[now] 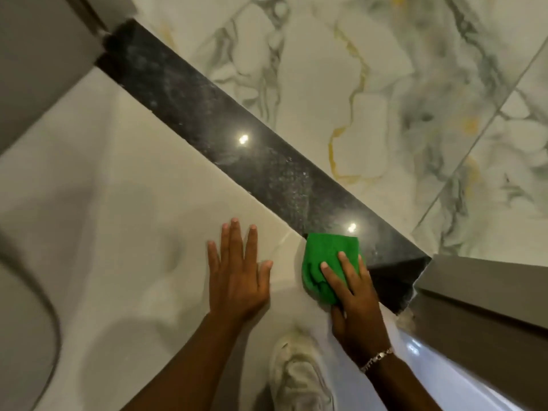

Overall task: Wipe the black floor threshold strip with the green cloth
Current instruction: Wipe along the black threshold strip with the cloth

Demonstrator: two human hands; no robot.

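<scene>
Cloth (323,262), green, pressed flat under right hand (353,295) at near end of black threshold strip (213,126). Left hand (237,274) open on tile. Dusty film along most of strip (prob. barely started).

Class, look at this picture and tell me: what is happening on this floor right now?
A person is crouched over a black threshold strip that runs between two tiled floors. The right hand presses a green cloth onto the near end of the strip, close to a door frame. The left hand lies flat and open on the pale tile beside it. Most of the strip beyond the cloth looks dusty.
</scene>
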